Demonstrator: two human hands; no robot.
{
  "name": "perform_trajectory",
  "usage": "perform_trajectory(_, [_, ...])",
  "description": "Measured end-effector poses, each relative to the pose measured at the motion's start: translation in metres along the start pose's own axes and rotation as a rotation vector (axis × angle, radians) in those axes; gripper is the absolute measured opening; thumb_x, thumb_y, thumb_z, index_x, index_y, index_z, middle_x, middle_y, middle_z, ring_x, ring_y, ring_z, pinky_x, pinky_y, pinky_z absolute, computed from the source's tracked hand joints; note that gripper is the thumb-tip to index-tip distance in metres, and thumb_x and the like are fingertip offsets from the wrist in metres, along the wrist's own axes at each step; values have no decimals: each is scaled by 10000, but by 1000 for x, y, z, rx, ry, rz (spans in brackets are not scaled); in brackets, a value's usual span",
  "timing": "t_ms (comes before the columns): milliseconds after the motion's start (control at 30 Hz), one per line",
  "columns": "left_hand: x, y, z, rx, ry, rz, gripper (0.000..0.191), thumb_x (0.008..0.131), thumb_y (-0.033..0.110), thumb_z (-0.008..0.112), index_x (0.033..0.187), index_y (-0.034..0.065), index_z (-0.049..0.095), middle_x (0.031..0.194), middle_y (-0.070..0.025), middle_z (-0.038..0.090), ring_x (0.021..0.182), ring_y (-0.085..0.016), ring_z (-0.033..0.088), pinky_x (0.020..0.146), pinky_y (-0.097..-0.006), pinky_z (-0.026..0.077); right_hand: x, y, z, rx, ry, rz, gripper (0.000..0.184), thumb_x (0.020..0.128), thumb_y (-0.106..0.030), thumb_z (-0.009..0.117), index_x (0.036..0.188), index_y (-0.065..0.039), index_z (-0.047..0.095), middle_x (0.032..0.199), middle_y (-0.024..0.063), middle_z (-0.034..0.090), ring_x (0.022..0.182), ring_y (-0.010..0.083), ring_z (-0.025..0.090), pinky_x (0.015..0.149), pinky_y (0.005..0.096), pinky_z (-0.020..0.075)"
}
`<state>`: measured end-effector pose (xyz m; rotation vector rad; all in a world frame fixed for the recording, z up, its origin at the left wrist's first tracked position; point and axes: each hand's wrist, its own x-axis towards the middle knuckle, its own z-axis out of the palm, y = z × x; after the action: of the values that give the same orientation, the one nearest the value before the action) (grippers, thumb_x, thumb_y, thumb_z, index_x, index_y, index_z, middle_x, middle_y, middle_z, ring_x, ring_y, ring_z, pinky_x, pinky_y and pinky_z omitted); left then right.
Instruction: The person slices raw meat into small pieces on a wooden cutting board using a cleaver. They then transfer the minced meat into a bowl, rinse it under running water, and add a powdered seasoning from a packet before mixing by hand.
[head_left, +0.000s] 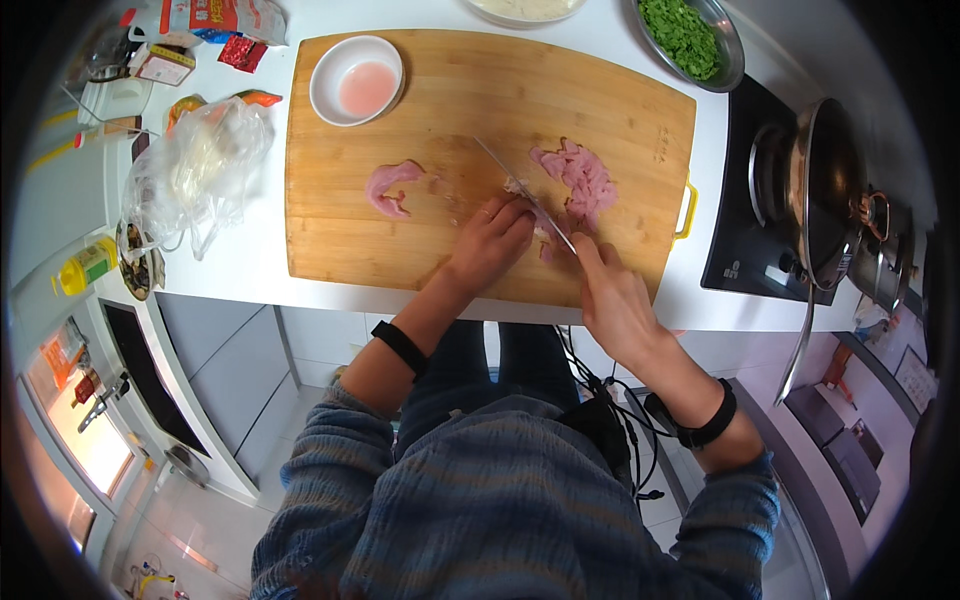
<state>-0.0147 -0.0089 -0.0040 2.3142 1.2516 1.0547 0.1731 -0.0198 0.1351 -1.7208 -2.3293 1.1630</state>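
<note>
My right hand (616, 304) grips a kitchen knife (517, 184), whose blade slants up to the left over a wooden cutting board (450, 90). Against the blade, the curled fingers of my left hand (491, 240) press on a piece of raw pink meat (541, 225), mostly hidden by the fingers and the knife. To the right of the blade lies a pile of sliced raw meat (583, 180). A separate curved strip of meat (390, 187) rests on the left part of the board. At the board's upper left stands a white bowl (322, 82) with pinkish liquid in it.
Chopped greens fill a metal bowl (736, 64) at the upper right. A wok (802, 195) sits on the black cooktop (731, 225), its handle jutting past the counter edge. Left of the board lie a clear plastic bag (217, 165) and food packets (244, 54). A dish (525, 16) stands behind the board.
</note>
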Motion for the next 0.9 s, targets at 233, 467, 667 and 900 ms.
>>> perform_trajectory(233, [2,1,-1,-34,-24,-29,247,702,55,685,935,40,604,1033,-111,616,994,-292,585,870,-359,504,38,-8,22,-92,-3,-1,628,686,111,609,1252,-55,393,1075,280,542,809,471,609,675,505,527])
perform_trajectory(467, [3,3,2,-71,-18,-78,248,714,44,677,950,35,604,1051,-117,618,991,-292,583,863,-359,504,69,13,-2,110,164,-126,532,724,115,576,1211,-26,412,965,251,596,826,439,616,647,484,502])
perform_trajectory(667, [0,3,1,-67,-18,-87,252,711,26,680,951,33,603,1060,-119,611,973,-293,576,840,-366,503,27,4,-5,90,78,-102,510,772,124,502,1255,-18,426,1011,283,566,829,489,580,662,511,477])
perform_trajectory(900, [1,3,-1,-68,4,-80,239,693,45,675,926,39,623,997,-107,603,948,-282,572,845,-365,498,24,-7,8,36,-72,48,585,749,116,517,1303,-24,392,1050,298,555,848,520,562,720,551,466])
